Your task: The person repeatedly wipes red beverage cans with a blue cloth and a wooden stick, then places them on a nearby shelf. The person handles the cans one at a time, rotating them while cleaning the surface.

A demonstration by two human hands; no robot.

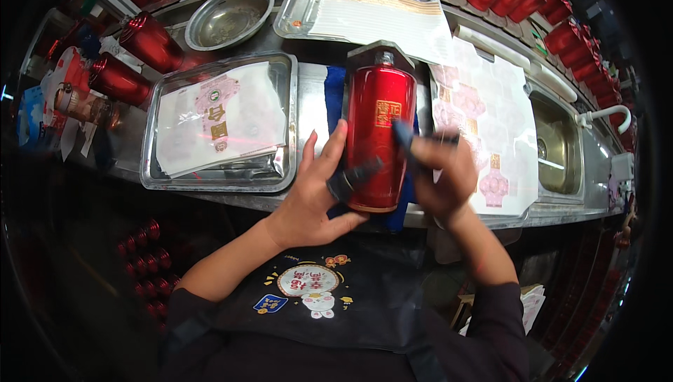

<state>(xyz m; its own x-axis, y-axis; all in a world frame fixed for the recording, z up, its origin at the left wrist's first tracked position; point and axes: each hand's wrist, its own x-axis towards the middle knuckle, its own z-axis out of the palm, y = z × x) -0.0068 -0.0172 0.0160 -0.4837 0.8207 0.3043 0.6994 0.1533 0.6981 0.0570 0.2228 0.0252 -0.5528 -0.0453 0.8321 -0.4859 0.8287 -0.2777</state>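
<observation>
A glossy red bottle (381, 161) with gold characters lies on its back in a dark holder (381, 50) over a blue cloth (335, 98), its neck pointing away from me. My left hand (315, 195) rests against the bottle's left side, thumb near its base and fingers spread; a dark strap or band crosses the palm. At the bottle's right side, my right hand (444, 171) is blurred, its fingers closed around a small bluish-dark object (404, 135) that reaches the gold characters. What that object is cannot be told.
Left stands a metal tray (292, 119) of printed decal sheets (247, 103), with a metal bowl (197, 19) behind. Another tray (284, 11) holds striped sheets (368, 19). Pink decal sheets (505, 135) lie right, beside a sink (578, 171). Red bottles (150, 40) stand left and along the back.
</observation>
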